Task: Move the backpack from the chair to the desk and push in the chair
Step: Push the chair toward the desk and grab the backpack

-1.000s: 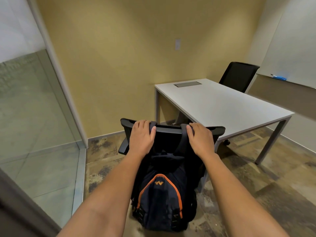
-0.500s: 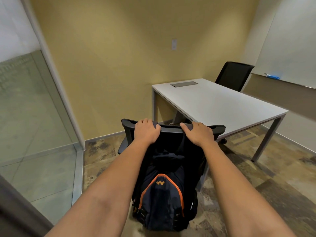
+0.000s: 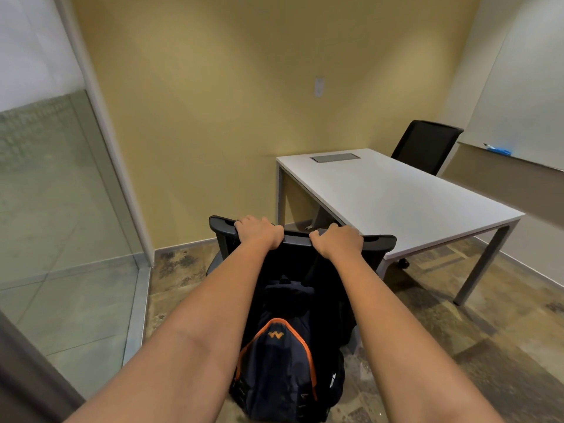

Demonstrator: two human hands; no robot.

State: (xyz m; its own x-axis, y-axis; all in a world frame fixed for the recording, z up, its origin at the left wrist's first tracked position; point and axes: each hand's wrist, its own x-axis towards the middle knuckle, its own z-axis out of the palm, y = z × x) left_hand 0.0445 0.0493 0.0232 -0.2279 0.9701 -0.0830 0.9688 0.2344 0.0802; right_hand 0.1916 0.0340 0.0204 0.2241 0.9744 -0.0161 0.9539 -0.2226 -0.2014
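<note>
A black office chair (image 3: 379, 241) stands with its back toward me, just left of the near corner of the white desk (image 3: 396, 193). A navy backpack (image 3: 279, 364) with orange trim hangs down the rear of the backrest, its straps looped over the top edge. My left hand (image 3: 259, 233) and my right hand (image 3: 337, 242) both clasp the top edge of the backrest, arms stretched out. The chair's seat is hidden behind the backrest and the backpack.
A second black chair (image 3: 427, 145) sits at the desk's far side. A glass partition (image 3: 61, 209) with a metal frame runs along the left. A whiteboard (image 3: 525, 96) with a blue eraser (image 3: 499, 150) hangs on the right wall. A grey cable hatch (image 3: 334, 157) lies in the desktop.
The chair with the hanging backpack has rolled forward, away from me and closer to the desk's corner. My arms have straightened, and my fingers curl further over the backrest's top.
</note>
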